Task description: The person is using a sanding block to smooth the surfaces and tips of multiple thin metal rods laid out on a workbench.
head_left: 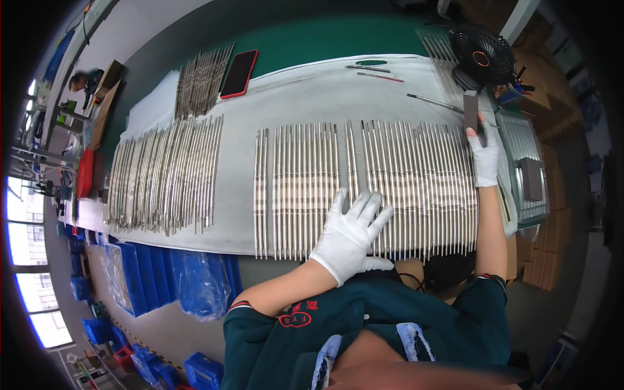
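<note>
Several long metal rods (416, 185) lie side by side in a row on a white cloth (305, 94). My left hand (351, 231), in a white glove, rests flat with fingers spread on the near ends of the rods. My right hand (482, 153), also gloved, holds a dark grey rectangular block (470, 109) upright at the far right end of the row. A second group of rods (166, 172) lies to the left on the same cloth.
A red phone (238, 73) and more rods (201, 81) lie at the back left. A black fan (482, 58) stands at the back right, beside a tray of rods (523, 166) with another block on it. Blue bins (149, 273) sit under the table.
</note>
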A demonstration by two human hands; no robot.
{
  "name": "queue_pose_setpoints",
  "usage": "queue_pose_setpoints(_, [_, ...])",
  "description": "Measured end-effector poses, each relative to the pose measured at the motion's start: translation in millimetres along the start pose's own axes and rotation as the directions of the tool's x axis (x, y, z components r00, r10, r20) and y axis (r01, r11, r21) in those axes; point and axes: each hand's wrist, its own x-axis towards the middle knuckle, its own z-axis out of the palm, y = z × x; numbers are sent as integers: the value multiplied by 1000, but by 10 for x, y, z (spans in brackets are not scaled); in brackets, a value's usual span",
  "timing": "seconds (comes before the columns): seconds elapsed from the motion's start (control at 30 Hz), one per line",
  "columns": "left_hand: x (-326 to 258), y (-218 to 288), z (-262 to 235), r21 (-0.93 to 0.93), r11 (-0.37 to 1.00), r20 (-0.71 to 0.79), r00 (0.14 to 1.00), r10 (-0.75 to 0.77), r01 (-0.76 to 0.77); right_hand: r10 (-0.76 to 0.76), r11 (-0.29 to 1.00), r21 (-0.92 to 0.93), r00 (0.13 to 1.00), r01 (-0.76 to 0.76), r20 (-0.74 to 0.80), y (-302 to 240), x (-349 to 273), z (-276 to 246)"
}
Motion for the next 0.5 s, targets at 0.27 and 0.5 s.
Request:
queue_pose_setpoints(0.27, [-9, -86, 106, -5, 992, -67, 990, -127, 127, 1, 999, -39, 1000, -1, 0, 39, 1, -31])
queue_pose_setpoints(0.5, [56, -57, 137, 37, 997, -25, 998, -66, 66, 1, 1000, -21, 1000, -1, -2, 22, 1, -10])
